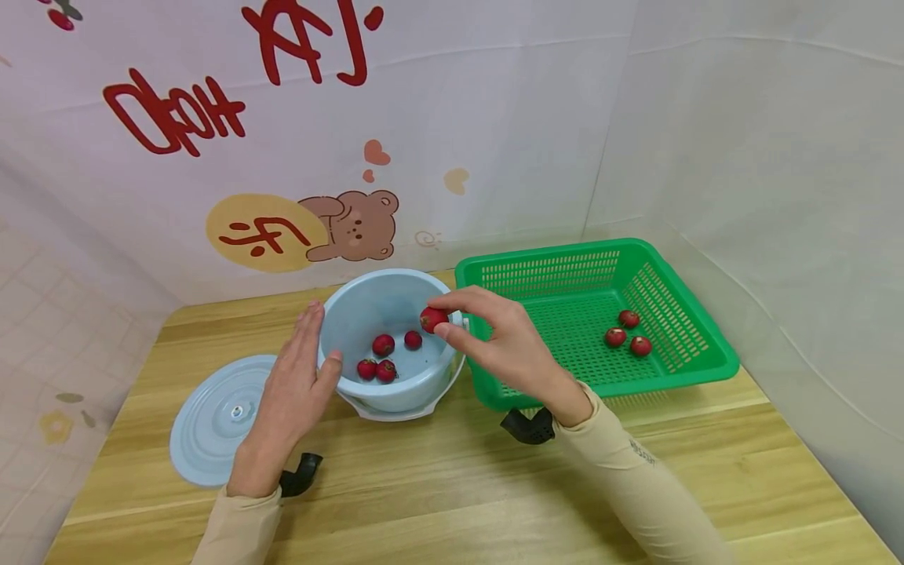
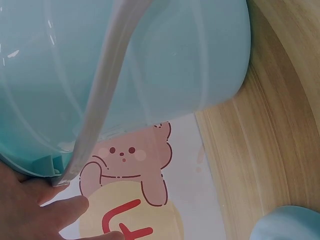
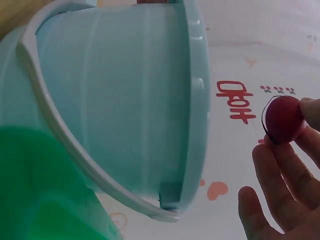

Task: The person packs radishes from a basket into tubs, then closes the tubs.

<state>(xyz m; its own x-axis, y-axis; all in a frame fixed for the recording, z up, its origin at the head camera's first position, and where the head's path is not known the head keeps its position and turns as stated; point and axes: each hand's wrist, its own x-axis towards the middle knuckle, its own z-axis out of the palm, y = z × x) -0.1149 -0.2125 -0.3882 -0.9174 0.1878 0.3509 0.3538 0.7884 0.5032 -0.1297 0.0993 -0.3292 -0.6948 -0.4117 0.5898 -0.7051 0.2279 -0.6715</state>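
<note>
My right hand pinches a red hawthorn fruit between thumb and fingertips, over the right side of a light blue bucket. In the right wrist view the hawthorn shows beyond the bucket's rim, other fingers spread below it. Several more hawthorns lie on the bucket's bottom. My left hand rests against the bucket's left rim, fingers fairly straight and thumb at the near edge. The left wrist view shows its fingers by the rim where the white handle joins.
Right of the bucket stands a green plastic basket with three hawthorns in its right part. A light blue lid lies on the wooden table at left, partly behind my left arm. A printed cloth hangs behind.
</note>
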